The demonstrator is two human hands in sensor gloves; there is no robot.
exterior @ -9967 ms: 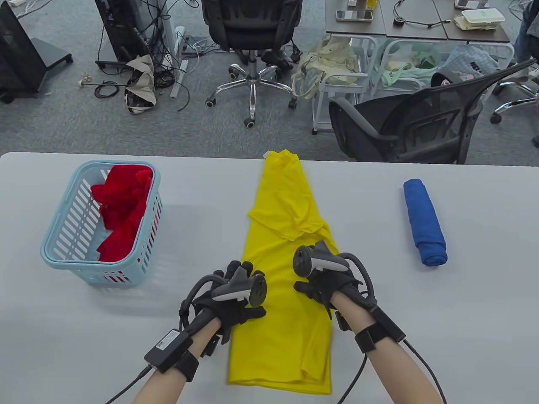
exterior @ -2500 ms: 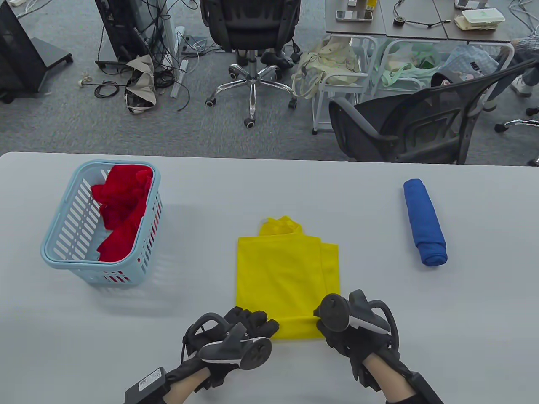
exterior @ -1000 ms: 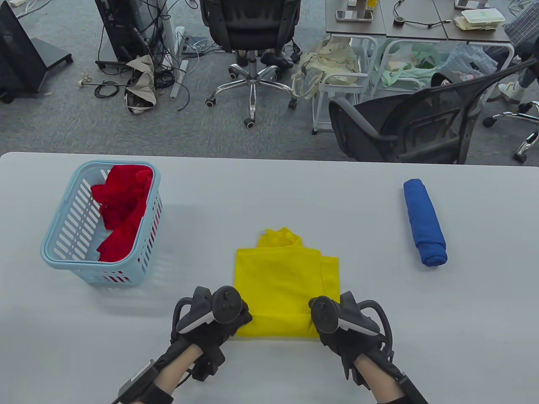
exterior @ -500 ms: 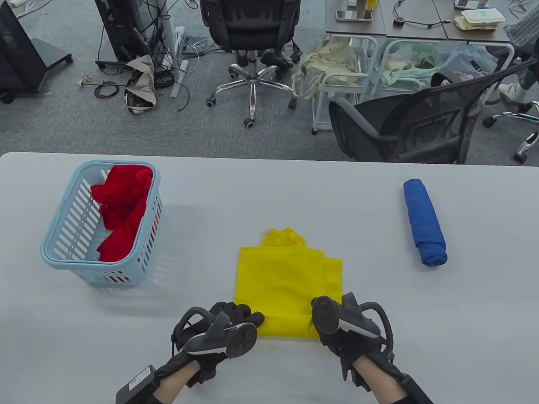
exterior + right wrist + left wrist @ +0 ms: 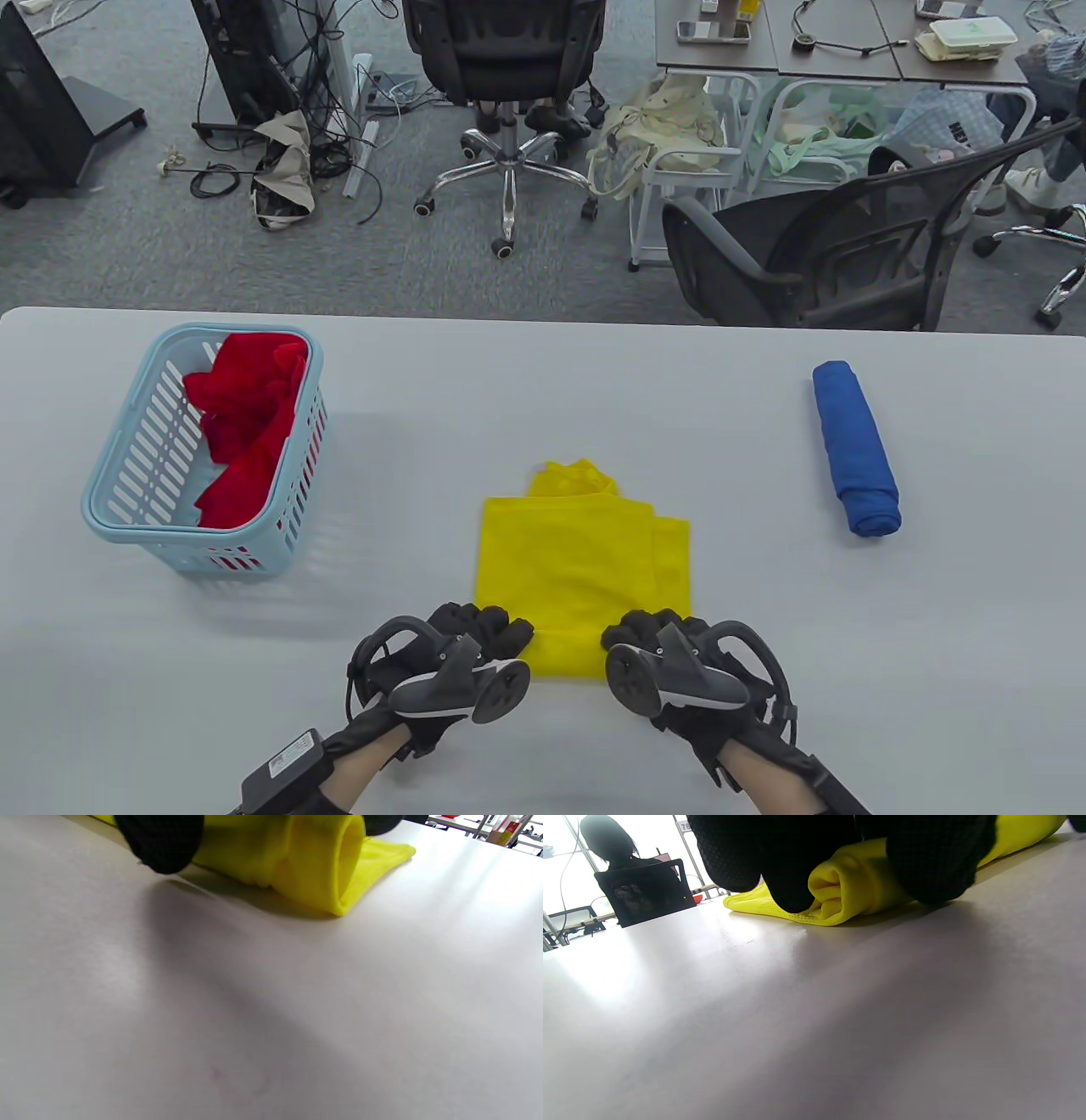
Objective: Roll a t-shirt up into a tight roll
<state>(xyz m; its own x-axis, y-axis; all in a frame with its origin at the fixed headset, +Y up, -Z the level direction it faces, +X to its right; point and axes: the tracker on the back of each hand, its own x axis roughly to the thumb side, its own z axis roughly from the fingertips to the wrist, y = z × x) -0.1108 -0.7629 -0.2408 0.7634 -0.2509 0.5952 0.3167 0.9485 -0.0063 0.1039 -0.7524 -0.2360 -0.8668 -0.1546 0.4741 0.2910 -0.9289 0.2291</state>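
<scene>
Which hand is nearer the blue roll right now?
Right. The right hand grips the yellow shirt's near edge, below-left of the blue roll; the left hand sits farther left.

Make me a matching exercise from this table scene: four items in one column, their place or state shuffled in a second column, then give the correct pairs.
Column 1
1. yellow t-shirt
2. blue t-shirt
3. red garment
4. basket

Column 2
A. fully rolled, lying alone on the table's right side
B. light blue, slotted walls, standing on the table's left side
C. crumpled, lying inside the basket
D. folded flat, near edge starting to curl into a roll under the left hand and right hand

Pairs: 1-D, 2-A, 3-C, 4-B
</scene>
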